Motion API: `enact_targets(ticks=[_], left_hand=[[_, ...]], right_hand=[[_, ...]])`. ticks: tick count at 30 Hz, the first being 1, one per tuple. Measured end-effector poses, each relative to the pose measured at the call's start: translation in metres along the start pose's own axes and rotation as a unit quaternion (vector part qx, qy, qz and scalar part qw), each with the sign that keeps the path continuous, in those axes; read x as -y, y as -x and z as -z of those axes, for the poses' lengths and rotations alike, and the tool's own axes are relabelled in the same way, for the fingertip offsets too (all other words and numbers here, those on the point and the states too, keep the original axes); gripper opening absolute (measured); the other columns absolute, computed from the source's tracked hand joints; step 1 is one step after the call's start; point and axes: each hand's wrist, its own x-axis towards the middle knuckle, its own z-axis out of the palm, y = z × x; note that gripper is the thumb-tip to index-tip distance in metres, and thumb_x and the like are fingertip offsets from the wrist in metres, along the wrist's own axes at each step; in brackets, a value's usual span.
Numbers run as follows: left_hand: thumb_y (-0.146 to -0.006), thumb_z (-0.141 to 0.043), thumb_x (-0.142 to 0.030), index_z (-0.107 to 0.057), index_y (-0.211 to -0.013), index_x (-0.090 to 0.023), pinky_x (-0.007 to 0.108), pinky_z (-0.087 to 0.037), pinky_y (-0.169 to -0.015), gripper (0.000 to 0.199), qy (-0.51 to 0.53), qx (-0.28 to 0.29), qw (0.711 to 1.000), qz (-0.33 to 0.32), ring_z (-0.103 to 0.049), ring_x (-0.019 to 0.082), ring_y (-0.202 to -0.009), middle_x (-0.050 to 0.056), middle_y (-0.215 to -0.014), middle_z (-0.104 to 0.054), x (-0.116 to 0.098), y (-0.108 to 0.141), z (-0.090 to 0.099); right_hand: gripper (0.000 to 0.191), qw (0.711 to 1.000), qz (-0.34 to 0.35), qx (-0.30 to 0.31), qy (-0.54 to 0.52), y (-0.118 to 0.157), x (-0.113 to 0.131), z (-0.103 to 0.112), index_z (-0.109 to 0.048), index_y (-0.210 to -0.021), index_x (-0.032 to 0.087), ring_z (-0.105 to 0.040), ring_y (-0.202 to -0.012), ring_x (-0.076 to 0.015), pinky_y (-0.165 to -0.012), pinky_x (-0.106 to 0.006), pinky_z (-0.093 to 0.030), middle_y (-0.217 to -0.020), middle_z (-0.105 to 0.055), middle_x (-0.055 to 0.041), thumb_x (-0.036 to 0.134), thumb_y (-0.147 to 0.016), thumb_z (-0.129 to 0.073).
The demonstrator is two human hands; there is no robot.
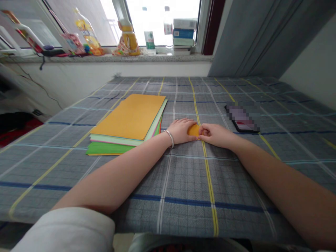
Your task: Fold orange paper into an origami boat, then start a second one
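A small piece of orange paper (194,130) sits between my two hands on the checked cloth, partly hidden by my fingers. My left hand (181,130), with a silver bangle (170,138) on its wrist, presses its fingertips onto the paper's left side. My right hand (214,135) pinches the right side with curled fingers. To the left of my left hand lies a stack of coloured paper sheets (128,117), with orange on top and pale green, pink and green edges below. The stack is close to my left wrist.
A phone (243,117), blurred in the picture, lies on the grey checked tablecloth (183,196) to the right of my right hand. Bottles, boxes and an orange-and-yellow ornament (127,40) stand on the stone windowsill (110,58) beyond the table.
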Motion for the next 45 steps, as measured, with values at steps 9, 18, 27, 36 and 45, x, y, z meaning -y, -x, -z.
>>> enact_targets(ticks=[9,18,27,36,45], left_hand=[[-0.080,-0.062,-0.056,-0.033,-0.150,-0.021,0.053,-0.025,-0.115,0.083,-0.026,0.033,0.998,0.044,-0.028,0.036,-0.143,0.011,-0.152,-0.039,0.008,0.005,0.007],[-0.079,-0.062,-0.054,-0.025,-0.153,-0.024,0.057,-0.023,-0.115,0.088,-0.041,0.081,0.994,0.063,-0.020,0.039,-0.146,0.010,-0.158,-0.029,0.028,0.012,0.019],[-0.083,-0.059,-0.050,-0.023,-0.153,-0.029,0.057,-0.019,-0.115,0.081,-0.088,0.145,0.983,0.076,-0.016,0.036,-0.147,0.011,-0.160,-0.022,0.029,0.021,0.036],[-0.088,-0.049,-0.024,-0.015,-0.155,-0.030,0.053,-0.015,-0.118,0.075,-0.017,0.204,0.978,-0.028,-0.004,0.033,-0.150,0.010,-0.163,-0.006,0.043,0.019,0.032],[-0.081,-0.059,-0.032,-0.035,-0.148,-0.026,0.051,-0.022,-0.117,0.072,-0.010,0.121,0.990,-0.071,-0.019,0.030,-0.148,0.010,-0.159,-0.025,0.038,0.021,0.023]], right_hand=[[0.017,1.000,-0.006,0.019,-0.009,-0.003,-0.003,0.001,-0.057,-0.084,0.023,-0.052,-0.063,-0.0148,-0.056,-0.029,-0.035,-0.071,-0.059,0.0012,0.035,-0.078,-0.067],[0.017,0.999,-0.009,0.021,-0.027,-0.005,-0.005,0.002,-0.059,-0.088,0.022,-0.053,-0.065,-0.0150,-0.058,-0.028,-0.038,-0.074,-0.060,0.0006,0.030,-0.076,-0.068],[0.020,0.998,-0.015,0.031,-0.061,-0.006,-0.009,0.003,-0.061,-0.088,0.022,-0.052,-0.063,-0.0144,-0.058,-0.029,-0.038,-0.071,-0.058,0.0012,0.032,-0.074,-0.071],[0.024,0.997,-0.006,0.045,-0.062,0.000,-0.009,0.008,-0.061,-0.091,0.022,-0.049,-0.059,-0.0128,-0.055,-0.028,-0.036,-0.069,-0.057,0.0023,0.036,-0.074,-0.070],[0.018,0.997,0.074,-0.018,0.022,0.005,-0.006,0.007,-0.061,-0.088,0.022,-0.056,-0.073,-0.0177,-0.065,-0.031,-0.043,-0.082,-0.062,-0.0024,0.032,-0.074,-0.067]])
